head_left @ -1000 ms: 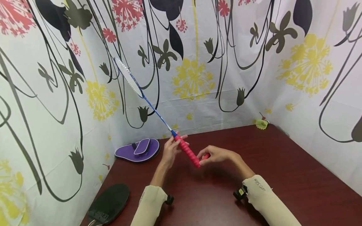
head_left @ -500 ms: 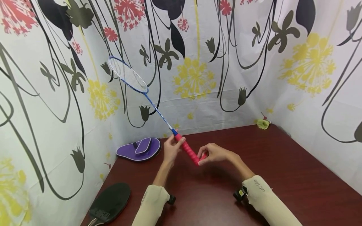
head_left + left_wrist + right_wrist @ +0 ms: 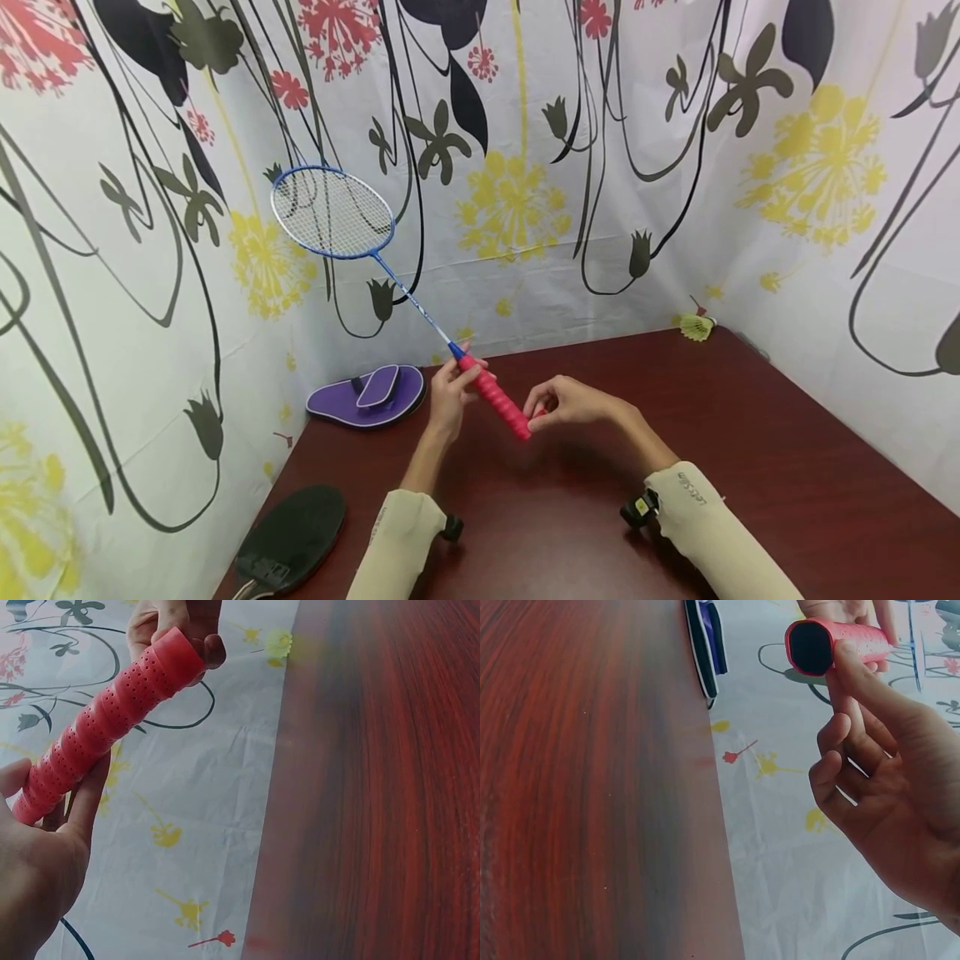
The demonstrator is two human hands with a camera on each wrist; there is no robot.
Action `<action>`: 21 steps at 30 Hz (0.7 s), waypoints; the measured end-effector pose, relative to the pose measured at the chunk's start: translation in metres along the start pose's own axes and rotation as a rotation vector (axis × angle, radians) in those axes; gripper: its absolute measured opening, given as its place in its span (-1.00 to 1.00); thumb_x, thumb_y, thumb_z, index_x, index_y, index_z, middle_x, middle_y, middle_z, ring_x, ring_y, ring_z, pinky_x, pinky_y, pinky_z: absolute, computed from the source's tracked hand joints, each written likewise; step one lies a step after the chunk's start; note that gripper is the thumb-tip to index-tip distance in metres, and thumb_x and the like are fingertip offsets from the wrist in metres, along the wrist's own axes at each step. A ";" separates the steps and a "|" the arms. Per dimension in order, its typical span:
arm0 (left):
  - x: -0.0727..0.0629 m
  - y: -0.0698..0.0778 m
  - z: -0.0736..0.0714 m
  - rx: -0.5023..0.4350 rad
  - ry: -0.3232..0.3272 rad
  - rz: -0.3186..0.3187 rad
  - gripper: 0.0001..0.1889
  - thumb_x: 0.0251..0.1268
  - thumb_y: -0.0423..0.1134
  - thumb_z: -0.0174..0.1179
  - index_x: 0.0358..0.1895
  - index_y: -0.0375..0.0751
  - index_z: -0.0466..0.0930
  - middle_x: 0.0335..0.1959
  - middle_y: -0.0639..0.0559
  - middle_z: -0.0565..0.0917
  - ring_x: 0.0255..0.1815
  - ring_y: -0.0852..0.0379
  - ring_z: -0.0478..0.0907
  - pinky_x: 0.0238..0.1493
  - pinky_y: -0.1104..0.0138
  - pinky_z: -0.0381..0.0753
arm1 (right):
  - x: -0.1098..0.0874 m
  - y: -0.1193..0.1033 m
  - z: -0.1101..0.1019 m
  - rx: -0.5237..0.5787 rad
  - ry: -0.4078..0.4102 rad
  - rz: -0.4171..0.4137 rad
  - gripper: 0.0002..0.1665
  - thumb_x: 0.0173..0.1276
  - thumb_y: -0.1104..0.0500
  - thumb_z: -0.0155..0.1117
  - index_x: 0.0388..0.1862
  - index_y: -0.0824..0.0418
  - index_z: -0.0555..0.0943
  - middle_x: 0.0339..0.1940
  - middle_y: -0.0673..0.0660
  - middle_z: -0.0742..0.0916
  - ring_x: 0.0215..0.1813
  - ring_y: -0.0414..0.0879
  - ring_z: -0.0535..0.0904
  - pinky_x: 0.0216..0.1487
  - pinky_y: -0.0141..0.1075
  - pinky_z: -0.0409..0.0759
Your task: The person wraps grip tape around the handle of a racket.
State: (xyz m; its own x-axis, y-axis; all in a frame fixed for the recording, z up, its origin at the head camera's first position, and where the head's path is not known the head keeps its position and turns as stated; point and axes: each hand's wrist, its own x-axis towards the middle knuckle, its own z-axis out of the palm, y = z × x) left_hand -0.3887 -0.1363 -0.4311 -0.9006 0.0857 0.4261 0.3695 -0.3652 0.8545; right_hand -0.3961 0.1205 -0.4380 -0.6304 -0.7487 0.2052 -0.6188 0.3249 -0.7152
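Note:
A badminton racket [image 3: 333, 212] with a blue frame and white strings slants up to the left in the head view, strung face showing. My left hand [image 3: 450, 396] holds its red ridged handle [image 3: 495, 396] near the cone, thumb and fingers around it; the left wrist view shows small holes in the red grip wrap [image 3: 112, 712]. At the butt end, my right hand [image 3: 573, 404] pinches the handle between thumb and index finger. The right wrist view shows the dark end cap [image 3: 811, 648] and the other right fingers curled below. A bit of red shows between the right fingers.
A purple paddle case [image 3: 367, 397] lies at the table's back left. Nearer on the left is a black table tennis paddle [image 3: 292, 533]. A yellow shuttlecock [image 3: 696, 327] sits at the far right corner of the dark red table [image 3: 750, 467]. Flower-patterned curtains [image 3: 600, 183] enclose the table.
The racket has turned about its shaft, its head going from nearly edge-on to showing its strung face. Both hands stay at the handle, with the left thumb and fingers shifting slightly.

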 end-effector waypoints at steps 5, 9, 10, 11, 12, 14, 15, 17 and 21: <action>0.000 -0.002 0.001 -0.058 -0.025 -0.003 -0.37 0.47 -0.51 0.03 0.57 -0.46 0.16 -0.15 -0.12 0.70 -0.28 0.03 0.77 -0.31 0.21 0.78 | 0.000 0.000 0.001 0.048 -0.029 0.012 -0.78 0.32 0.07 0.57 -0.12 0.06 0.74 -0.36 -0.02 0.77 -0.30 -0.21 0.64 -0.23 -0.34 0.63; -0.001 -0.004 0.000 -0.100 -0.037 -0.003 -0.37 0.46 -0.54 -0.05 0.58 -0.48 0.12 -0.18 -0.08 0.69 -0.29 0.03 0.76 -0.28 0.16 0.79 | 0.001 0.000 0.004 0.051 -0.085 0.015 -0.65 0.38 0.06 0.51 0.09 0.11 0.72 -0.33 0.04 0.78 -0.29 -0.19 0.65 -0.17 -0.33 0.65; -0.002 -0.004 0.000 -0.106 -0.039 -0.001 -0.37 0.47 -0.55 -0.05 0.58 -0.48 0.12 -0.18 -0.09 0.69 -0.29 0.03 0.76 -0.27 0.14 0.80 | 0.001 0.000 0.004 0.050 -0.104 0.015 -0.64 0.40 0.05 0.49 0.12 0.13 0.72 -0.31 0.08 0.79 -0.29 -0.19 0.64 -0.19 -0.34 0.64; -0.002 -0.005 0.000 -0.112 -0.043 0.000 -0.38 0.47 -0.55 -0.06 0.57 -0.48 0.12 -0.18 -0.09 0.69 -0.29 0.03 0.76 -0.26 0.11 0.80 | 0.001 0.000 0.004 0.041 -0.122 0.017 -0.63 0.42 0.04 0.47 0.14 0.11 0.73 -0.29 0.13 0.80 -0.29 -0.20 0.63 -0.20 -0.36 0.62; -0.002 -0.005 0.000 -0.115 -0.047 0.002 -0.38 0.47 -0.55 -0.06 0.58 -0.48 0.12 -0.18 -0.10 0.69 -0.29 0.03 0.76 -0.24 0.09 0.80 | 0.002 0.000 0.005 0.034 -0.135 0.016 -0.64 0.43 0.03 0.46 0.14 0.10 0.73 -0.27 0.17 0.80 -0.30 -0.21 0.61 -0.23 -0.38 0.60; -0.002 -0.006 0.001 -0.120 -0.054 0.006 -0.38 0.47 -0.55 -0.07 0.58 -0.48 0.12 -0.17 -0.12 0.69 -0.28 0.02 0.76 -0.21 0.05 0.80 | 0.002 -0.001 0.005 0.029 -0.156 0.020 -0.69 0.45 0.02 0.44 0.11 0.06 0.75 -0.23 0.26 0.80 -0.32 -0.23 0.59 -0.27 -0.40 0.56; -0.002 -0.007 0.001 -0.121 -0.058 0.008 -0.37 0.47 -0.55 -0.07 0.58 -0.47 0.11 -0.17 -0.13 0.68 -0.28 0.02 0.76 -0.21 0.04 0.80 | 0.002 -0.001 0.005 0.027 -0.161 0.020 -0.72 0.46 0.01 0.43 0.08 0.04 0.76 -0.21 0.30 0.80 -0.33 -0.23 0.58 -0.29 -0.41 0.55; -0.002 -0.008 0.001 -0.123 -0.061 0.011 -0.37 0.47 -0.55 -0.07 0.58 -0.48 0.11 -0.16 -0.13 0.68 -0.28 0.03 0.76 -0.20 0.05 0.80 | 0.002 -0.001 0.005 0.023 -0.158 0.021 -0.75 0.45 0.01 0.44 0.05 -0.01 0.77 -0.21 0.32 0.80 -0.34 -0.24 0.57 -0.31 -0.42 0.54; -0.002 -0.008 0.001 -0.127 -0.067 0.008 -0.36 0.47 -0.55 -0.06 0.59 -0.47 0.10 -0.15 -0.14 0.69 -0.26 0.02 0.77 -0.18 0.05 0.80 | 0.001 -0.001 0.006 0.000 -0.135 0.019 -0.77 0.43 0.00 0.46 0.01 -0.03 0.76 -0.27 0.18 0.80 -0.34 -0.26 0.57 -0.31 -0.41 0.54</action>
State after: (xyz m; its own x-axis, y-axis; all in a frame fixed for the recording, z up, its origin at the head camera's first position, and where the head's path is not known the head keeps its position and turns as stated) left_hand -0.3900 -0.1320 -0.4386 -0.8791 0.1425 0.4548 0.3405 -0.4800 0.8085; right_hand -0.3935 0.1160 -0.4415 -0.5729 -0.8136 0.0997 -0.6073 0.3397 -0.7181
